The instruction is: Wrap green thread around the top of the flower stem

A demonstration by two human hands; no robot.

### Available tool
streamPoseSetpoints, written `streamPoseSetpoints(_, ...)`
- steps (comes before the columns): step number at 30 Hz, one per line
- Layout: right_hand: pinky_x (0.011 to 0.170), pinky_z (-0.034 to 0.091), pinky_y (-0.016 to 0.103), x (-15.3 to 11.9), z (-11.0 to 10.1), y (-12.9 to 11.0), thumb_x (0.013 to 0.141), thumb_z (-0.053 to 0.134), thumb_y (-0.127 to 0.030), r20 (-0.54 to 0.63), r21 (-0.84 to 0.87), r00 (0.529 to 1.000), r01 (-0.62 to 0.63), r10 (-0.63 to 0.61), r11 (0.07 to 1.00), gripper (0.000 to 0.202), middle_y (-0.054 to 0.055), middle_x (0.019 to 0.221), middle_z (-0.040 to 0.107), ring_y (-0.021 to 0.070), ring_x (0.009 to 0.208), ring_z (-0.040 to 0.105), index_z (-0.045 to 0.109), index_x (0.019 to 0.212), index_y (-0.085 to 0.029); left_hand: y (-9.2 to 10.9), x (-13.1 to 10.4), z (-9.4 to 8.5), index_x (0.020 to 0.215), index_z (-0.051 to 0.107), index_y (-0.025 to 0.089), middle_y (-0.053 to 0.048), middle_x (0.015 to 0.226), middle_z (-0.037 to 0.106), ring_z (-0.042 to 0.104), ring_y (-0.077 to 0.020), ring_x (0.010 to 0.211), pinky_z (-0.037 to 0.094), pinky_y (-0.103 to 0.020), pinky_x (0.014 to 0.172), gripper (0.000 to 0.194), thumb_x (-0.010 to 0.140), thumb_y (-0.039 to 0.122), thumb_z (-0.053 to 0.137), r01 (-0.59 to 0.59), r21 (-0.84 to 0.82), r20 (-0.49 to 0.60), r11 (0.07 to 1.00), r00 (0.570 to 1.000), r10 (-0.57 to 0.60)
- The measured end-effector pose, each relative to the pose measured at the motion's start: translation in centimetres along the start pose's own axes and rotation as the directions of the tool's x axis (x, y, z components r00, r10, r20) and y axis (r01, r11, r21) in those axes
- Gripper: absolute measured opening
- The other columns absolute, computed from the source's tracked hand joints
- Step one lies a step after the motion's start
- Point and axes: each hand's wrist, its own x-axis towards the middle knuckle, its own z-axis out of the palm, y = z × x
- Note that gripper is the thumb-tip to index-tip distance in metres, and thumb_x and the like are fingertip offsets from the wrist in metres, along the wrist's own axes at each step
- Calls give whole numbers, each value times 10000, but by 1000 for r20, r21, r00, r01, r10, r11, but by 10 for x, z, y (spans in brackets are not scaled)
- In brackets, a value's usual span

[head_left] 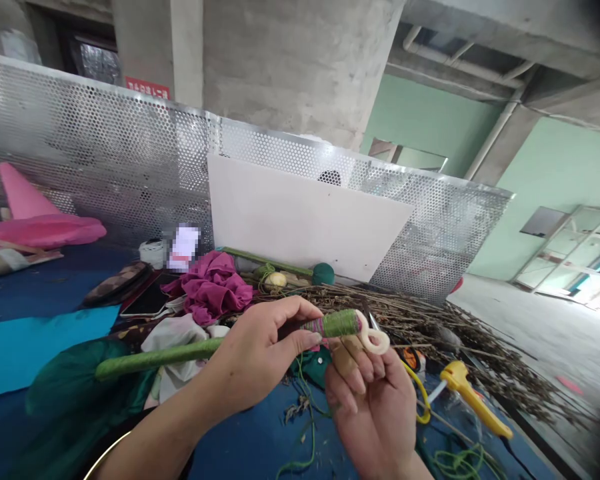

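My left hand (260,353) pinches a yarn-wrapped stick (337,324) between thumb and fingers. Green yarn with purple patches covers its right end, where a cream cord loop (377,341) sticks out. A long green-wrapped stem (155,360) lines up with it on the other side of the hand; my hand hides the part between. Just below the loop, my right hand (370,400) has its palm up and fingers curled, with a tan wrap on one finger. What those fingers hold is hidden. Loose green yarn (310,427) hangs down between my hands.
A yellow glue gun (475,400) and orange-handled scissors (414,360) lie to the right. Dried stalks (460,340) spread behind. Magenta cloth (215,287), a phone (150,297) and dark green fabric (80,387) lie left. A white board (300,213) leans on perforated metal.
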Motion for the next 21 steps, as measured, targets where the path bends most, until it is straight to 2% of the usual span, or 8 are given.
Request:
streamPoseSetpoints(6, 330, 264, 145, 8, -8, -2, 805, 555, -275, 13, 99, 998, -67, 66, 993, 303, -98, 515, 217, 78, 422, 121, 356, 583, -218, -2, 2, 1, 921, 670, 182, -10, 808, 696, 619, -170, 764, 482, -244, 682, 173, 842, 263, 541, 19, -20, 34, 1000, 999, -18)
streamPoseSetpoints(8, 328, 260, 138, 13, -14, -3, 800, 572, -272, 25, 155, 990, -138, 135, 978, 278, -98, 528, 258, 67, 417, 130, 390, 599, -209, -2, 2, 3, 894, 675, 184, -1, 798, 693, 613, -157, 746, 472, -234, 674, 144, 836, 233, 553, 25, -57, 66, 998, 998, -21)
streamPoseSetpoints(11, 302, 237, 137, 24, -24, -3, 814, 564, -254, 45, 241, 955, -295, 293, 925, 312, -97, 537, 286, 55, 392, 149, 362, 582, -206, -3, 1, 9, 863, 659, 184, 10, 797, 693, 612, -132, 717, 465, -216, 658, 124, 834, 161, 541, 81, -161, 179, 984, 982, -51)
streamPoseSetpoints(13, 318, 288, 136, 32, -28, -4, 810, 561, -211, 31, 293, 931, -357, 365, 887, 340, -97, 520, 276, 52, 383, 209, 332, 559, -210, -4, 1, 13, 845, 637, 183, 18, 786, 687, 611, -124, 711, 461, -213, 664, 109, 830, 136, 540, 118, -206, 231, 971, 970, -69)
streamPoseSetpoints(15, 405, 389, 132, 38, -29, -6, 794, 572, -169, -11, 318, 912, -385, 409, 867, 354, -89, 512, 298, 52, 413, 327, 329, 540, -209, -6, 2, 17, 815, 621, 185, 27, 762, 670, 600, -123, 711, 451, -216, 670, 85, 817, 132, 554, 126, -193, 230, 973, 970, -80)
streamPoseSetpoints(18, 601, 485, 156, 42, -26, -12, 782, 620, -178, -59, 205, 890, -432, 452, 878, 319, -43, 595, 452, 66, 574, 513, 413, 539, -184, -9, 4, 21, 788, 630, 184, 32, 737, 644, 573, -126, 711, 424, -218, 660, 74, 810, 150, 567, 123, -127, 218, 984, 971, -93)
streamPoseSetpoints(20, 685, 496, 200, 42, -27, -18, 768, 677, -250, -47, -16, 902, -429, 428, 903, 301, -5, 723, 546, 95, 696, 562, 486, 553, -162, -11, 6, 23, 778, 640, 177, 28, 724, 634, 552, -128, 697, 404, -222, 644, 86, 819, 177, 565, 139, -86, 244, 986, 963, -115)
streamPoseSetpoints(21, 675, 487, 208, 42, -29, -20, 757, 703, -297, -22, -156, 919, -391, 393, 907, 313, 5, 763, 561, 101, 708, 557, 512, 555, -154, -12, 7, 23, 776, 644, 173, 26, 713, 627, 540, -128, 683, 394, -224, 631, 95, 824, 199, 567, 154, -65, 264, 986, 956, -132)
